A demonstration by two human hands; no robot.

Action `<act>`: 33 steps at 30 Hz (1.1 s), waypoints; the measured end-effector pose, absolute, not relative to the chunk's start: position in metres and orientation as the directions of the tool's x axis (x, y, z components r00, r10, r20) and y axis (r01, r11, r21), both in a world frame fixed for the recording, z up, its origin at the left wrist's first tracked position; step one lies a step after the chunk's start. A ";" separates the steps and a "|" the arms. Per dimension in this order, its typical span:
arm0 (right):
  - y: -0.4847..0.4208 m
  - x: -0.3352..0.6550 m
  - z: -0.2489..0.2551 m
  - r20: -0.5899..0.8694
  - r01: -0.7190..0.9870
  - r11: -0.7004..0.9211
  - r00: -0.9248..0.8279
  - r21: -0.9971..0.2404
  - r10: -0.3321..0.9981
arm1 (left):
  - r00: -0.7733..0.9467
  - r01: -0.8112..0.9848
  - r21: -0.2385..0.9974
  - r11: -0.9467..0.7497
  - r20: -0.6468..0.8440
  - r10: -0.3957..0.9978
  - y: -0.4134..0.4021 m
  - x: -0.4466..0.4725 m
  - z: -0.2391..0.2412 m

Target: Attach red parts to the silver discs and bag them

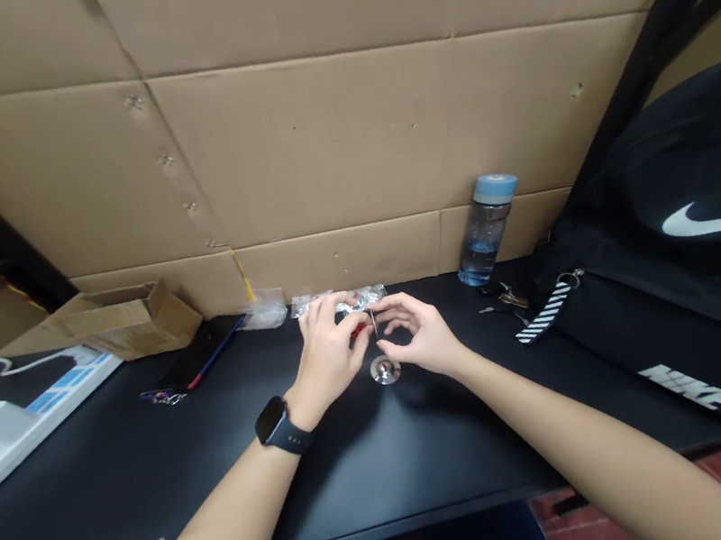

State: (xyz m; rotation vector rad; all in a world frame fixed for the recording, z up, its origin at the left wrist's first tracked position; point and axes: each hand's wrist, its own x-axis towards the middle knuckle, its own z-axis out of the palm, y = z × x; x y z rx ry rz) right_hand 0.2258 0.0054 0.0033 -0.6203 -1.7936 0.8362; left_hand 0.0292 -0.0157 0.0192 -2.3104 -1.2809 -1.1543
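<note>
Over the middle of the black table, my left hand, with a dark watch on its wrist, is closed with fingers and thumb curled in. A bit of red shows by its fingertips; what it grips there is too small and hidden to name. My right hand pinches a thin metal disc, seen edge-on, between thumb and fingers. The two hands almost meet at this disc. Just below them a round silver metal disc with a red spot at its centre lies flat on the table. Behind my fingers is a crinkled clear plastic wrapper.
A cardboard box, a phone and a white power strip are at left. To the right stand a blue-capped water bottle, keys and a black backpack. A cardboard wall closes the back.
</note>
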 end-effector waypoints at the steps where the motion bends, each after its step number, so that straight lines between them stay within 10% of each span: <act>1: 0.006 0.226 0.003 0.575 0.031 0.624 -0.352 -0.781 0.738 | 0.303 0.802 0.138 -0.581 0.744 0.596 -0.016 0.029 0.020; 33: 0.015 0.233 0.003 0.534 0.176 0.634 -0.398 -0.753 0.746 | 0.248 0.793 0.170 -0.585 0.787 0.564 -0.015 0.029 0.018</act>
